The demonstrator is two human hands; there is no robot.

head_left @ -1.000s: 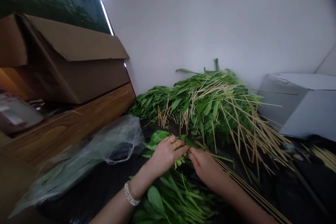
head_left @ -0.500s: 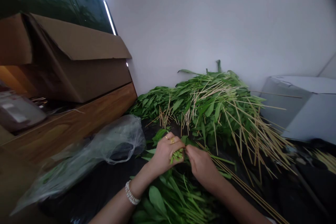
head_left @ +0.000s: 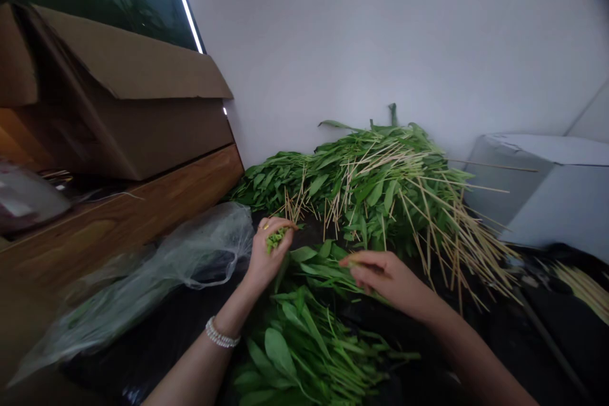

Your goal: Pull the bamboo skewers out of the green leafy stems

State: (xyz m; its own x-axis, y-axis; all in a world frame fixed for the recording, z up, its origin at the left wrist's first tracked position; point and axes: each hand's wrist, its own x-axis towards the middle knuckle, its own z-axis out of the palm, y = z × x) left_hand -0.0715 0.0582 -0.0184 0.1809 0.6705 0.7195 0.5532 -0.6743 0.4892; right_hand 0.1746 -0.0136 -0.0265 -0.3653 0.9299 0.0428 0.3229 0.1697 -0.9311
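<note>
In my left hand [head_left: 269,254], a bunch of leafy green stems [head_left: 276,240] is gripped tightly, the cut ends facing up toward me and the leaves mostly hidden behind the hand. My right hand [head_left: 380,273] is some distance to the right, thumb and forefinger pinched on a small pale green bit that looks like a stem. Just under and left of those fingers lie loose leafy greens [head_left: 323,266]. A larger heap of the same greens [head_left: 304,342] lies nearer to me, between my forearms, its stems pointing right.
Against the white wall, a big pile of leafy bundles [head_left: 352,158] has thin wooden sticks [head_left: 457,235] jutting out. To the left are a clear plastic bag [head_left: 209,247] and a cardboard box [head_left: 157,133] on a wooden surface [head_left: 190,196]. A white box [head_left: 561,196] stands at right.
My hands have moved apart: the left went left and up with its bunch, the right went right, away from it. The long sticks under my right forearm no longer show there.
</note>
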